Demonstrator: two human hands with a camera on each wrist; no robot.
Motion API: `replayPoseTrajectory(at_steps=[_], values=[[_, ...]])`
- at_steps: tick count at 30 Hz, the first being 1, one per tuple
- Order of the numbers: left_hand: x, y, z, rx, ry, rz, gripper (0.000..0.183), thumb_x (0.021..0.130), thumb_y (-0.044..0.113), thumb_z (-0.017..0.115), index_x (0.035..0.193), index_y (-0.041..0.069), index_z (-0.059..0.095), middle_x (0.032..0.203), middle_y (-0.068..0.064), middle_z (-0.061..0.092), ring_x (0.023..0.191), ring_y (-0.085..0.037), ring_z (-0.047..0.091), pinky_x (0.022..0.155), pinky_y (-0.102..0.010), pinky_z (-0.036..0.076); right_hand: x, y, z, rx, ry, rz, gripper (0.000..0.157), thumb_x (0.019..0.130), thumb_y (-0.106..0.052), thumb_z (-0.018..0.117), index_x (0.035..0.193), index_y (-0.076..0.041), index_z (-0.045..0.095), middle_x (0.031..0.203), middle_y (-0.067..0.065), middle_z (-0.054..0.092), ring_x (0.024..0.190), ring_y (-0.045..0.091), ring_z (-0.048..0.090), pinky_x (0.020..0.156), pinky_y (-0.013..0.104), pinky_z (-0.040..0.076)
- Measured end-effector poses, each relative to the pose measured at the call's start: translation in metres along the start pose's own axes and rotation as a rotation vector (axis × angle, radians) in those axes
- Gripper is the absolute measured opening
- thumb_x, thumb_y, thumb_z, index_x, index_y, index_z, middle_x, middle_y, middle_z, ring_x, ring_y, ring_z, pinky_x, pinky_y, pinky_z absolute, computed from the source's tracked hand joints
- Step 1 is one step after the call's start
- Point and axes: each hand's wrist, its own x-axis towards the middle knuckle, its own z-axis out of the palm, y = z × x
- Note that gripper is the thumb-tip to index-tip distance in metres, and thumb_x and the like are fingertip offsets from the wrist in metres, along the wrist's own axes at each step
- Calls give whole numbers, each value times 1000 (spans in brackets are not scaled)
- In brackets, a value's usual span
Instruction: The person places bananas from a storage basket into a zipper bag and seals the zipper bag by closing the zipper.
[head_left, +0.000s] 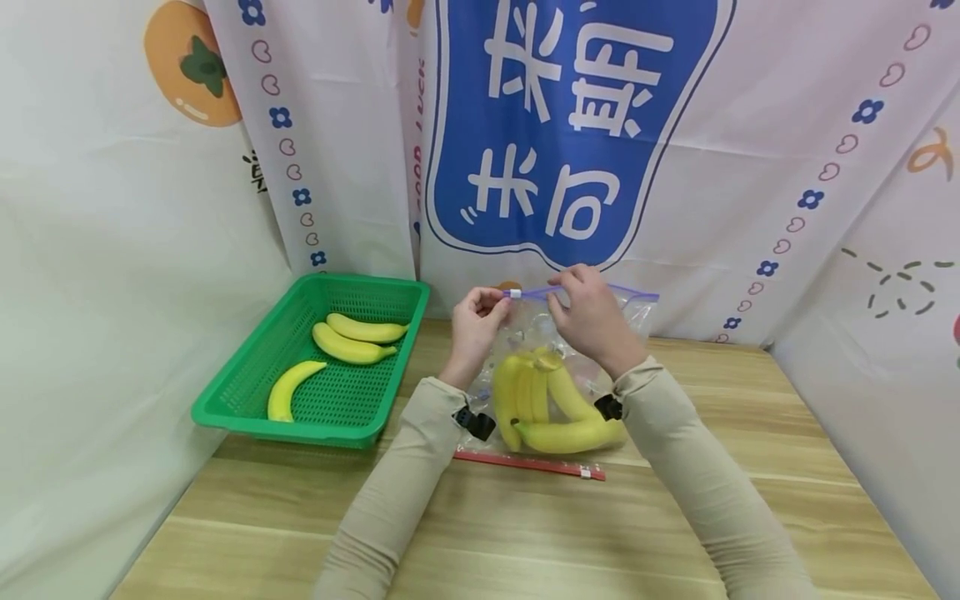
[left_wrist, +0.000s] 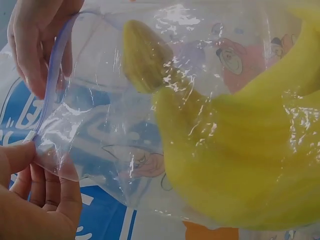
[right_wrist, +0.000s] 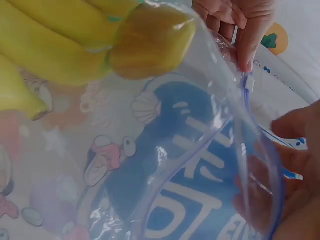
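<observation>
A clear slider bag [head_left: 637, 321] with a purple zip stands upright, with a bunch of yellow bananas [head_left: 534, 392] inside it. At its top left corner, my left hand [head_left: 476, 327] pinches the plastic beside the white slider [head_left: 515, 293]. Over the top edge, the fingers of my right hand [head_left: 592, 317] curl around the zip, thumb on one side and fingers on the other. In the right wrist view the bag's mouth [right_wrist: 272, 165] gapes near the right hand. The banana stems [left_wrist: 145, 55] show through the plastic in the left wrist view.
A green basket [head_left: 225, 417] at the left holds 3 loose bananas [head_left: 352, 343]. On the wooden table [head_left: 510, 542], a red zip strip [head_left: 532, 464] of another bag lies in front of the upright one. A printed curtain [head_left: 360, 167] hangs behind.
</observation>
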Motion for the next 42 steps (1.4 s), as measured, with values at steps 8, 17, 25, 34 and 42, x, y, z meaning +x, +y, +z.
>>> replayPoseTrajectory(at_steps=[8,17,25,34,42], values=[[2,-1,0,37,7,-48,18,84,16,60,90,-1,57,78,-7,55,66,-12,52,58,-25,47,14,-5,11,-118,-222,1,21,83,-13,56,100,-2,62,96,10,57,89,25,50,77,36,43],[4,-2,0,-46,-46,-51,16,85,11,58,92,-4,56,79,-11,57,72,-21,56,64,-29,51,24,0,22,29,-359,-9,17,88,-17,53,97,-6,63,89,4,60,82,18,55,74,31,44],[4,-2,-1,-38,-61,-34,15,85,10,59,93,-2,58,80,-10,57,67,-15,56,62,-29,51,25,-1,27,87,-382,14,16,89,-20,53,93,-8,63,82,0,58,74,12,53,67,27,44],[2,1,-1,23,-63,-42,14,85,11,59,91,-2,58,80,-11,57,68,-15,56,62,-28,51,22,-2,26,85,-399,2,18,89,-23,53,91,-9,63,81,-1,56,73,14,51,67,29,43],[1,-1,1,54,-73,-11,12,84,8,58,89,-3,58,78,-12,58,65,-14,56,60,-27,50,20,1,22,58,-401,-25,16,88,-23,54,88,-10,63,79,-2,56,73,14,51,68,30,42]])
